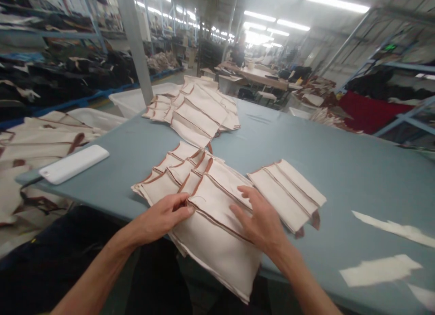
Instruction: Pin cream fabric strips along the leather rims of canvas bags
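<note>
In front of me lies an overlapping row of cream fabric pieces [217, 199] with brown bound edges, the nearest one hanging over the table's front edge. My left hand [170, 215] pinches the brown-edged corner of a cream fabric piece between thumb and fingers. Over the right side of the same row is my right hand [260, 217], its thumb and fingers apart and nothing held between them. Whether its fingertips touch the cloth I cannot tell. Just right of that hand rests a smaller stack of cream pieces [287, 195] with brown tabs at its lower corner.
A larger cream pile [200, 106] sits farther back on the blue-green table [340, 170]. At the left edge lies a white oblong device [74, 164] with a cable. Pale scraps [380, 269] lie at right. A grey post [134, 43] rises behind the table.
</note>
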`<move>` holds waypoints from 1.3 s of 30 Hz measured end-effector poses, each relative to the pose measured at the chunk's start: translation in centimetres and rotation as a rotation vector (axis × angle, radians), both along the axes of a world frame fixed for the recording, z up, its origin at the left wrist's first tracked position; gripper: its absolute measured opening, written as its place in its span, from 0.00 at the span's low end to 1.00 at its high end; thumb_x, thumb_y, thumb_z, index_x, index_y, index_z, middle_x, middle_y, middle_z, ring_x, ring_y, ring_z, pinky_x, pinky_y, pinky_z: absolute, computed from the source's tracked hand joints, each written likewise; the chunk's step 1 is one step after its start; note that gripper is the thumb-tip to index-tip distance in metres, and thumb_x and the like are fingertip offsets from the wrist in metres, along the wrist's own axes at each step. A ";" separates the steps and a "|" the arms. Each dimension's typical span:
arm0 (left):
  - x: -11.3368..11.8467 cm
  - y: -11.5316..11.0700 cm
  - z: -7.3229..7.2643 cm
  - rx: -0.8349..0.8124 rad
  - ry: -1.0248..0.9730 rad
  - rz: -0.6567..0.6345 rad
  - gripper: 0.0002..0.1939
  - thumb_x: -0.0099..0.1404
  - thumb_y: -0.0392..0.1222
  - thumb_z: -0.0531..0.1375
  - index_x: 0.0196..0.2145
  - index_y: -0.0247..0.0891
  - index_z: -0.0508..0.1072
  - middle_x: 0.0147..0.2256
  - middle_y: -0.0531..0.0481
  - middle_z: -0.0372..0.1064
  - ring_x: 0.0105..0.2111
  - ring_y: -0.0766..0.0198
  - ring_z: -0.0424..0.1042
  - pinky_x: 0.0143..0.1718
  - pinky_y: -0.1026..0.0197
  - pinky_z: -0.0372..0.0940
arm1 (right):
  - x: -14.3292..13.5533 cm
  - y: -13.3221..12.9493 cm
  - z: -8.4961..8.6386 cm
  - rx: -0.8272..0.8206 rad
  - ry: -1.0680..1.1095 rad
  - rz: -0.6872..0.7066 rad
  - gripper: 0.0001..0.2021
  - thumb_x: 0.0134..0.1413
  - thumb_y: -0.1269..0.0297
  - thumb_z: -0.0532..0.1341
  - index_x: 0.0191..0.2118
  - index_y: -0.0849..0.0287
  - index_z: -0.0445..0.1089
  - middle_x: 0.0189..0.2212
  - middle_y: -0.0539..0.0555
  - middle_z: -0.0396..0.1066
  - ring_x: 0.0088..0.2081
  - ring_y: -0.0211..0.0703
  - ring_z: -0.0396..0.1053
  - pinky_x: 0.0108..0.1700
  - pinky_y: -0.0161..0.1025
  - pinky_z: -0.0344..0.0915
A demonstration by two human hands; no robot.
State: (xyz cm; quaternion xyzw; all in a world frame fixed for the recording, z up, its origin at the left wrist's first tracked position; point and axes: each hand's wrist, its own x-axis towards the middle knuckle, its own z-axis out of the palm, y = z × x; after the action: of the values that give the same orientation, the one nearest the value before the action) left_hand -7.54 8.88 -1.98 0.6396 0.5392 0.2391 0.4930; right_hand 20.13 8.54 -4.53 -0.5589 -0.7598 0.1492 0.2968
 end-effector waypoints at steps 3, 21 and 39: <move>-0.5 -0.1 0.2 0.007 -0.047 0.109 0.17 0.66 0.57 0.56 0.37 0.42 0.75 0.42 0.48 0.79 0.51 0.47 0.72 0.57 0.52 0.67 | 2.4 -1.7 -0.8 -0.023 0.065 -0.186 0.18 0.67 0.53 0.57 0.53 0.59 0.72 0.42 0.61 0.80 0.41 0.54 0.81 0.44 0.51 0.78; 1.5 -2.0 1.2 0.447 0.195 0.627 0.18 0.73 0.53 0.51 0.41 0.40 0.73 0.43 0.41 0.78 0.49 0.46 0.74 0.56 0.47 0.66 | -1.4 -0.3 3.5 0.137 -0.338 0.269 0.05 0.68 0.68 0.62 0.39 0.54 0.76 0.31 0.50 0.83 0.29 0.43 0.79 0.30 0.36 0.59; 7.6 -1.7 -3.8 0.233 0.611 0.115 0.33 0.74 0.38 0.55 0.73 0.26 0.55 0.65 0.21 0.67 0.56 0.37 0.77 0.53 0.44 0.73 | -3.6 8.4 14.1 0.263 -0.676 0.180 0.14 0.68 0.52 0.64 0.33 0.54 0.77 0.25 0.53 0.78 0.25 0.44 0.71 0.30 0.40 0.38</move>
State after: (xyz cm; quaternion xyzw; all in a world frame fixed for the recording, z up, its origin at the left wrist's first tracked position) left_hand 0.03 7.15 -5.79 0.7023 0.6664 0.1237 0.2176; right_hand 16.58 16.96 9.56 -0.4649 -0.8736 -0.1171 0.0842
